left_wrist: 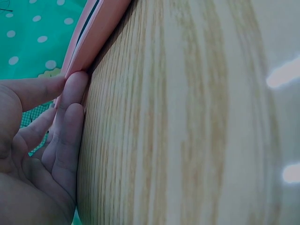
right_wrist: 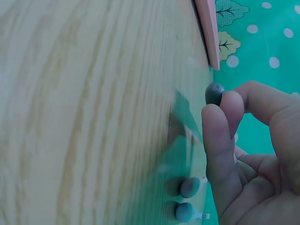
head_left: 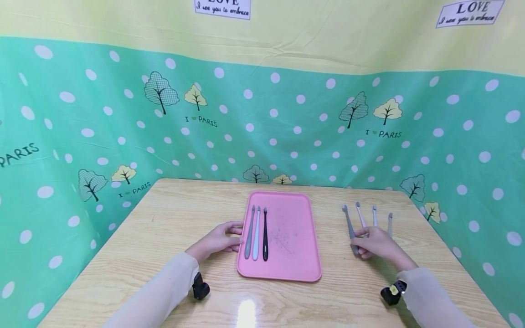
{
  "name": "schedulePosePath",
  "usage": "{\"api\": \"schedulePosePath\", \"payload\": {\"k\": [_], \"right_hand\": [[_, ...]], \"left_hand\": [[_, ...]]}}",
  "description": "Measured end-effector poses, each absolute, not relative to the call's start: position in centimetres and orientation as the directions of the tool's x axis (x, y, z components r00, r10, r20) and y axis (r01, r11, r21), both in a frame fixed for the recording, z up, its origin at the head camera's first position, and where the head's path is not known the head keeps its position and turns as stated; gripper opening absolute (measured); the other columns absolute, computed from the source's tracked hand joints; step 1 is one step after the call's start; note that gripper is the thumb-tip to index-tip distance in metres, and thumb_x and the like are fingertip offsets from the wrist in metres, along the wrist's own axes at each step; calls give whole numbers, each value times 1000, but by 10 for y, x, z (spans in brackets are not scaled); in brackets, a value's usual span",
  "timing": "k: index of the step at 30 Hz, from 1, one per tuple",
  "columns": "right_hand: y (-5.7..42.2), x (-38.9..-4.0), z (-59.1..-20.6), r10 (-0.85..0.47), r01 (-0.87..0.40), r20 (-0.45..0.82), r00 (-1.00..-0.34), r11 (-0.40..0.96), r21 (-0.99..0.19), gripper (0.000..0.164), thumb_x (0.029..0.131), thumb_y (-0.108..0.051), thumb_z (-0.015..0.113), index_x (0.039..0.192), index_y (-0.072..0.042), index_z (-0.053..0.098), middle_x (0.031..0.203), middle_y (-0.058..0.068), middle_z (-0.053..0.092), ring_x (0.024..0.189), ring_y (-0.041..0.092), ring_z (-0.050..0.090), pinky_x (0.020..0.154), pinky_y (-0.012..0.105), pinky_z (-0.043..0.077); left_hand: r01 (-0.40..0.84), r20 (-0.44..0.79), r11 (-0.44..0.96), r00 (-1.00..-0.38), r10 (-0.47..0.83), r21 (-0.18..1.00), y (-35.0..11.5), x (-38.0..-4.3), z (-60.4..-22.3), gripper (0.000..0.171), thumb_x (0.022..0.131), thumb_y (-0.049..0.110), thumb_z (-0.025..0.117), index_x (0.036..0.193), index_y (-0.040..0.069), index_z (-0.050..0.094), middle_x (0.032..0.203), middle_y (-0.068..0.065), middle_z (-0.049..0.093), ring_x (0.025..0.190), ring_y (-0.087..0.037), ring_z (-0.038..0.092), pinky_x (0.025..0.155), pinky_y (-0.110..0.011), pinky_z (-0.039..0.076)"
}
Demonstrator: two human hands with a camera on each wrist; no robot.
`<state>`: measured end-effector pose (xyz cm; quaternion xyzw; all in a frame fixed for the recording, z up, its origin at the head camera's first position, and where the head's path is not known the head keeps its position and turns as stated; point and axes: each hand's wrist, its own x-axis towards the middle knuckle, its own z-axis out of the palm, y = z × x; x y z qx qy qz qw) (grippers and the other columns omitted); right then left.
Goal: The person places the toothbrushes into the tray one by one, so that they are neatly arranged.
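Observation:
At the left rim of the pink tray (head_left: 291, 269), my left hand (head_left: 219, 239) pinches the edge between thumb and fingers. Three toothbrushes lie side by side in the tray's left part: a grey toothbrush (head_left: 249, 237), a pale blue toothbrush (head_left: 256, 234) and a black toothbrush (head_left: 265, 237). To the right of the tray, my right hand (head_left: 377, 243) holds a dark grey toothbrush (head_left: 349, 222) by its handle. In the right wrist view the handle's rounded end (right_wrist: 214, 93) shows between thumb and fingers, above the table.
Beside and partly behind the right hand lie a pink toothbrush (head_left: 360, 214), a whitish toothbrush (head_left: 375, 216) and a light grey toothbrush (head_left: 390, 223). The wooden table (head_left: 172, 205) is bordered by a green dotted curtain (head_left: 229, 114) at the back and sides.

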<state>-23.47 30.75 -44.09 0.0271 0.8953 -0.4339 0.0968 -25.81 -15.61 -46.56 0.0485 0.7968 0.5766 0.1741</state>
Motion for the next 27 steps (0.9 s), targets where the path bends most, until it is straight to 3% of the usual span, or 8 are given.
{"api": "schedulePosePath", "payload": {"k": [8,16,27], "right_hand": [[303,-238,-442,-92,148,-225,-970,510,-847,54,93,-14,69,131,18,47,72,7,65,62,13,63,58,29,59],[293,-239,-439,-108,159,-243,-964,496,-853,55,93,-16,68,132,18,46,74,8,64,63,13,63,60,28,59],[270,-238,-441,-259,92,-219,-941,427,-900,53,97,-15,64,132,18,43,78,8,61,66,13,61,62,29,59]], "left_hand": [[-130,-229,341,-935,270,931,-156,-257,-465,63,91,12,73,149,9,47,123,-12,58,77,-21,69,69,-33,58],[-135,-232,324,-931,282,936,-157,-259,-468,64,91,12,73,149,8,47,122,-13,57,77,-22,70,68,-33,58],[-129,-226,323,-932,283,937,-158,-260,-471,64,91,12,73,149,9,46,122,-13,57,77,-22,70,68,-34,59]]}}
